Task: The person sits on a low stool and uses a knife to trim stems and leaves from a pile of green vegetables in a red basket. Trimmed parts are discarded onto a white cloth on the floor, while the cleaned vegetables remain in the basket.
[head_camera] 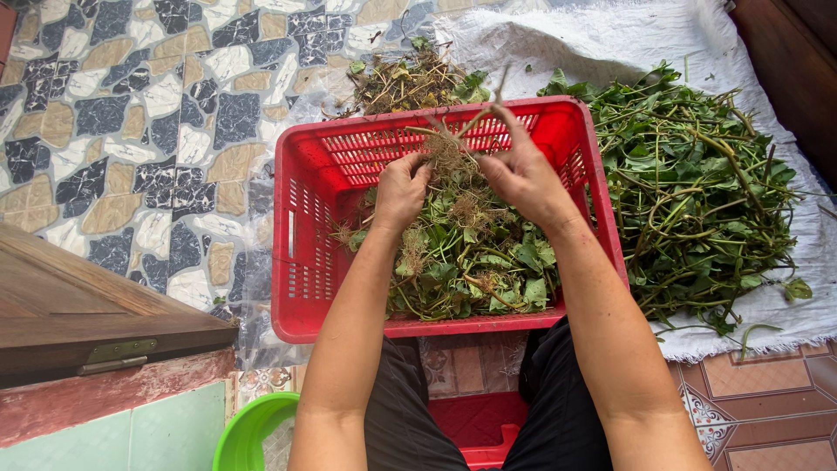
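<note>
A rooted plant stem is pinched between the left hand and the right hand, both forearms stretched forward over a red basket of leafy greens; a larger heap of greens is seen on white cloth to the right.

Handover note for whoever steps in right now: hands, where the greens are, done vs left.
Left hand: closed on a rooted plant stem, over the red basket.
Right hand: pinching the same stem at its upper end.
The basket holds leafy plants with roots.
Big pile of green stems and leaves on the white cloth to the right.
Small heap of roots and scraps on the floor behind the basket.
Done: apparently the right pile. Left: the basket's contents.
</note>
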